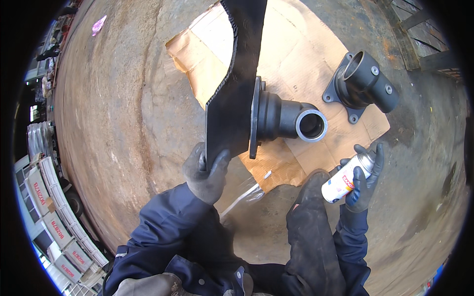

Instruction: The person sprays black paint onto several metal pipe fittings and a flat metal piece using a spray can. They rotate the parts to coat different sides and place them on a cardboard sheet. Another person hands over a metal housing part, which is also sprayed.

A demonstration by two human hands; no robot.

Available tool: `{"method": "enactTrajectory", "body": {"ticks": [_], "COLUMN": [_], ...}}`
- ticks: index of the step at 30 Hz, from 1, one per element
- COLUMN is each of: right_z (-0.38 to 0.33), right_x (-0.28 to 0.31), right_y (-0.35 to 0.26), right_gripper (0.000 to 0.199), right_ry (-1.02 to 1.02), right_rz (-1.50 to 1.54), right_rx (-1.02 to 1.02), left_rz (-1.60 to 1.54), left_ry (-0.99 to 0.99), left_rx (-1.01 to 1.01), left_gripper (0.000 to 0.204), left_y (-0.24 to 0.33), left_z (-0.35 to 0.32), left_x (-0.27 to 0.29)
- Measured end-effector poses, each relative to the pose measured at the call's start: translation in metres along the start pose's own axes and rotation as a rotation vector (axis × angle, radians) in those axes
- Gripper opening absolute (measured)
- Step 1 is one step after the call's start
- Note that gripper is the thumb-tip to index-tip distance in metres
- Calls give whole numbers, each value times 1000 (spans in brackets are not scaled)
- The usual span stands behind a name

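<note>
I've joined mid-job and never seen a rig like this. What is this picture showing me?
There is no machine: a person in dark blue workwear works by hand. The left of two head-worn fisheye cameras looks down, so straight edges bend; picture left is the person's left.

The grey-gloved left hand grips a flat black sheet with a ragged edge at its lower end. The dark-gloved right hand holds a white cylindrical spray can.

Ahead, brown cardboard covers part of the stained grey floor. One black flanged pipe fitting is beside the sheet; another is farther right.
</note>
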State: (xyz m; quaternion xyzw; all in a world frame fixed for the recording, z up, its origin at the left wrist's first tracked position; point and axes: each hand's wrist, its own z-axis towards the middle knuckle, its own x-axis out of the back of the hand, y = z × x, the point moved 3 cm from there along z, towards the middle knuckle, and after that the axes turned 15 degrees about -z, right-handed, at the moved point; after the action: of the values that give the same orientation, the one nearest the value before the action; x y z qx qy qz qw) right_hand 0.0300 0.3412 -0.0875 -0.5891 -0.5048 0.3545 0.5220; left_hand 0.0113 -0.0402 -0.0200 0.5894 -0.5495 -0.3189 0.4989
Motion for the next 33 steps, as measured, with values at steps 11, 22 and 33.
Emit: {"method": "enactTrajectory", "body": {"ticks": [11,22,33], "right_z": [-4,-6,-8], "right_x": [-11,-19,-26], "right_y": [-5,-3,2], "right_gripper": [80,82,84], "right_ry": [-49,-105,-128], "right_rz": [86,76,70], "right_rx": [-76,-74,-87], "left_rz": [-23,-27,46], "left_ry": [15,18,1], "left_rx": [-16,-18,-146], "left_gripper": [11,15,15], "left_y": [-2,3,6], "left_z": [6,9,12], "left_x": [-7,-15,-18]}}
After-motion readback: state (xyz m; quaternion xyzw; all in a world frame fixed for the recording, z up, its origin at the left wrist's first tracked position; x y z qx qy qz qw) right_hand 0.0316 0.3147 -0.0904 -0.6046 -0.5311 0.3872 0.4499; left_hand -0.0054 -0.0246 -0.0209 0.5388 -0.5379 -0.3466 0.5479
